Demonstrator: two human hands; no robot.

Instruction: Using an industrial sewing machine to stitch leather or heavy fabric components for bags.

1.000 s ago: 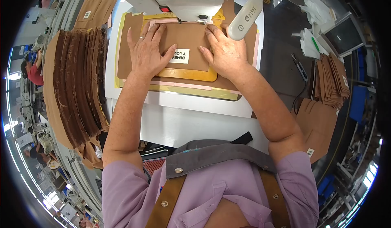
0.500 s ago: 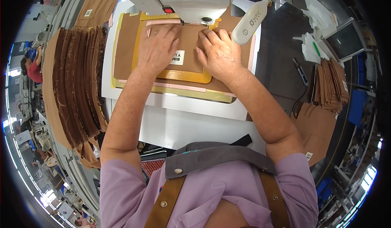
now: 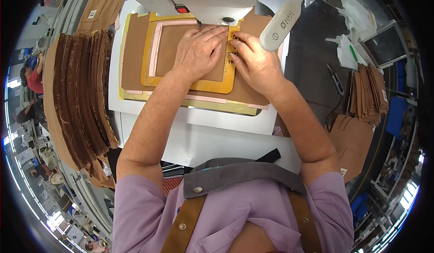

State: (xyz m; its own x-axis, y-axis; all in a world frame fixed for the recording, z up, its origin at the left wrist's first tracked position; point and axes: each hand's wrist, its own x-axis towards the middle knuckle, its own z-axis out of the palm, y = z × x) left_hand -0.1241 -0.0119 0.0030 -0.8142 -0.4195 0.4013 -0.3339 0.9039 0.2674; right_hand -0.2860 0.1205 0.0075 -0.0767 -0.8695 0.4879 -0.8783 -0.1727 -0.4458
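A yellow frame (image 3: pixel 212 86) lies on a larger brown fabric piece (image 3: pixel 134 54) below the white machine head (image 3: pixel 217 2). Inside its opening is a brown fabric panel (image 3: pixel 169 43), edged by pink strips (image 3: pixel 154 49) at the left and top. My left hand (image 3: pixel 197 52) rests flat on that panel, fingers stretched toward the far right corner. My right hand (image 3: pixel 260 65) has its fingers slightly bent and apart, fingertips touching the right bar of the frame, where dark handwritten marks show. Neither hand grips anything.
A thick stack of brown fabric pieces (image 3: pixel 81 95) stands at the left. A white handheld lamp (image 3: pixel 281 25) hangs beside my right hand. On the right are thread snippers (image 3: pixel 334 79), brown pieces (image 3: pixel 366 95) and a screen (image 3: pixel 384 43). People work far left.
My left hand has slid right across the panel, covering the white label seen before. The right hand has shifted right, uncovering the frame's marked bar. The left pink strip now shows.
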